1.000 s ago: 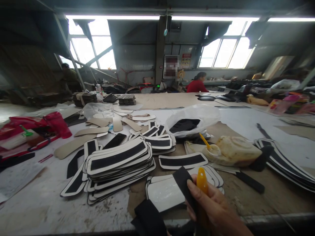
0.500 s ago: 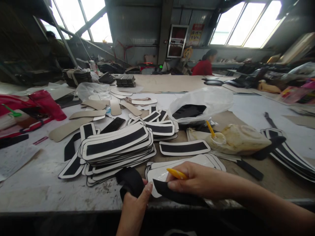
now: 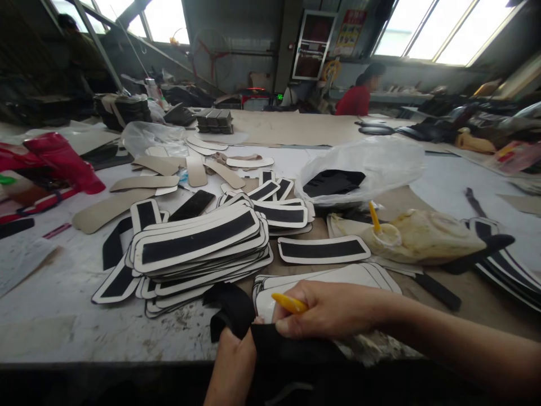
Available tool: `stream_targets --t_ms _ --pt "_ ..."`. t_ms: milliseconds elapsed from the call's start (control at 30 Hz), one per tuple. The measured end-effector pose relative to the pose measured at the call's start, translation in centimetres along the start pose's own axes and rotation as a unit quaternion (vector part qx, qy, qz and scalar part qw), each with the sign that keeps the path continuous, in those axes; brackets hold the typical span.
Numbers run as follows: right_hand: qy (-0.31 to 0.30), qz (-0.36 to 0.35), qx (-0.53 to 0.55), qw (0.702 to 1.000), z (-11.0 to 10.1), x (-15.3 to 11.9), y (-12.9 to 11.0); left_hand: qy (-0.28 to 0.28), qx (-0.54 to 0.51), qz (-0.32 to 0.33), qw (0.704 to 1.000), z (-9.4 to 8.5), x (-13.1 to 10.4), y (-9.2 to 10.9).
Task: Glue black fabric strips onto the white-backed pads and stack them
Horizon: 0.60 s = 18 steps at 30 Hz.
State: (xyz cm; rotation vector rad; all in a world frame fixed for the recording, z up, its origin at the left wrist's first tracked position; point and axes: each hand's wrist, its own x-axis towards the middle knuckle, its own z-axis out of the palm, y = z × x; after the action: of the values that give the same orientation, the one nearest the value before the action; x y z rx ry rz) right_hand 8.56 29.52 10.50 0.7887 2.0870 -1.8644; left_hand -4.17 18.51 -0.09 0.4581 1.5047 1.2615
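My left hand [image 3: 236, 352] is closed around a bundle of curled black strips [image 3: 232, 307] at the table's front edge. My right hand [image 3: 323, 310] grips a yellow stick-like tool [image 3: 289, 303], whose far end is hidden. Its thumb presses on a flat black strip [image 3: 296, 345], which stretches from beside my left hand to below the right one. Behind the right hand lies a stack of white curved panels [image 3: 329, 275] without black on top. To the left stands a tall pile of white panels [image 3: 198, 239] with black strips in their middles.
A soft yellowish container [image 3: 435, 237] with another yellow stick [image 3: 374, 217] sits to the right. Behind it rests a clear plastic bag [image 3: 380, 163] with black pieces. A phone-like black slab [image 3: 193, 204] and beige pieces [image 3: 143, 182] lie left. A person in red [image 3: 355, 101] is beyond.
The flat black strip has swung lower and its broad face shows now, with its end against my left hand. Both hands stay close together; the camera view has tilted slightly.
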Motion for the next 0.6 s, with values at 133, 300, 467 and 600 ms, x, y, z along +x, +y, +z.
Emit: stream_targets --t_ms 133,300,467,600 --pt "0.139 0.069 -0.233 0.960 0.1 2.0 2.1 0.012 0.025 -0.021 0.999 -0.4 0.2 -0.9" --pt "0.154 0.101 -0.348 0.919 0.0 2.8 3.6 0.010 0.069 -0.021 0.997 -0.7 0.2 -1.0" --pt "0.164 0.117 -0.398 0.895 0.0 2.6 3.5 0.016 0.095 -0.014 0.995 -0.2 -0.1 0.4" --pt "0.161 0.119 -0.404 0.892 0.2 2.9 3.3 0.066 0.097 0.018 0.993 0.6 0.0 1.2"
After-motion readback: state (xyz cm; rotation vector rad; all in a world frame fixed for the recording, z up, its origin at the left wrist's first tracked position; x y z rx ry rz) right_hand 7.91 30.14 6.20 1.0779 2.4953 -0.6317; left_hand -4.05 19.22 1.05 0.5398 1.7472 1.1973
